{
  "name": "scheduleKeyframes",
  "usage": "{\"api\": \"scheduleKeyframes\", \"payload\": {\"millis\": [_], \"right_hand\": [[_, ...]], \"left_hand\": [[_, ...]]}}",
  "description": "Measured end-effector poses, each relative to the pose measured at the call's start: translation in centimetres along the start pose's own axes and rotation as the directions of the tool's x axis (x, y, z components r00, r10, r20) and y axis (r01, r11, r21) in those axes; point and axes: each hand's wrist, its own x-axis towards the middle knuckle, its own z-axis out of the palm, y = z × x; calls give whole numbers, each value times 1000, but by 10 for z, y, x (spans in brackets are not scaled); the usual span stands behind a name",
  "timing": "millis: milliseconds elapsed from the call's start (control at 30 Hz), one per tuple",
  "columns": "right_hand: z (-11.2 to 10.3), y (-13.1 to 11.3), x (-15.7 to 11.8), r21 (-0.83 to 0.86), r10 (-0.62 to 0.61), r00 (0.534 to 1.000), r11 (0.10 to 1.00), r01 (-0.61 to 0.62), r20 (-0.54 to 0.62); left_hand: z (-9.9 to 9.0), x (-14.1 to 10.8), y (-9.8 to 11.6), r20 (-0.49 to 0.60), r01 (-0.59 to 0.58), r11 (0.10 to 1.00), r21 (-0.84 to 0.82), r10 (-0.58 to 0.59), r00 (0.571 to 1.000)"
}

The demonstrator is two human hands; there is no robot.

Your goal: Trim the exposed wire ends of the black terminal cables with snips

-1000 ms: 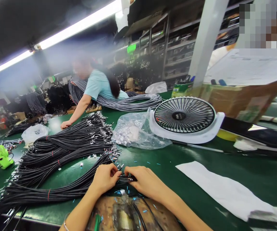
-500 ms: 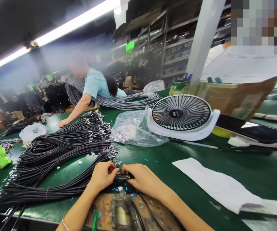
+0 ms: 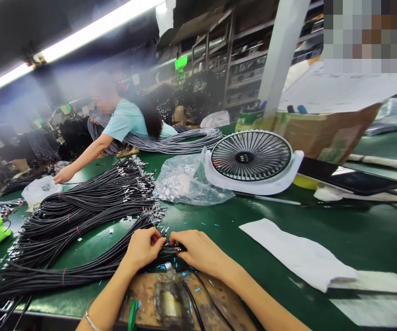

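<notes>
My left hand (image 3: 145, 247) is closed in a pinch at the right end of the nearest bundle of black cables (image 3: 91, 271). A cable end with thin wires shows by its fingertips. Just right of it, my right hand (image 3: 200, 250) curls its fingers over something dark and thin, mostly hidden beneath them. A small gap separates the two hands. Under them, a wooden board (image 3: 143, 292) carries a metal block (image 3: 169, 301) with black cords. Blue wire scraps lie around the board.
More black cable bundles (image 3: 98, 197) spread to the left. Beyond my hands are a clear plastic bag (image 3: 184, 184) of small parts and a round fan (image 3: 253, 158). White paper (image 3: 298, 253) lies right, with a phone (image 3: 364, 181) behind. A co-worker's hand (image 3: 64, 174) touches a white bag (image 3: 40, 191).
The co-worker's hand has moved left from the cables to the white bag. My view has shifted slightly. My hands stay close together in nearly the same pose.
</notes>
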Motion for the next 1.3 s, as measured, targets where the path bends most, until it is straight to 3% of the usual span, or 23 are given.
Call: {"api": "scheduleKeyframes", "payload": {"millis": [967, 1300], "right_hand": [[-4, -3, 0, -77, 23, 999, 997, -21, 24], [1, -2, -1, -56, 21, 998, 998, -18, 56]], "left_hand": [[-14, 1, 20, 24, 51, 997, 52, -53, 998], [-10, -2, 17, 15, 88, 994, 64, -89, 996]]}}
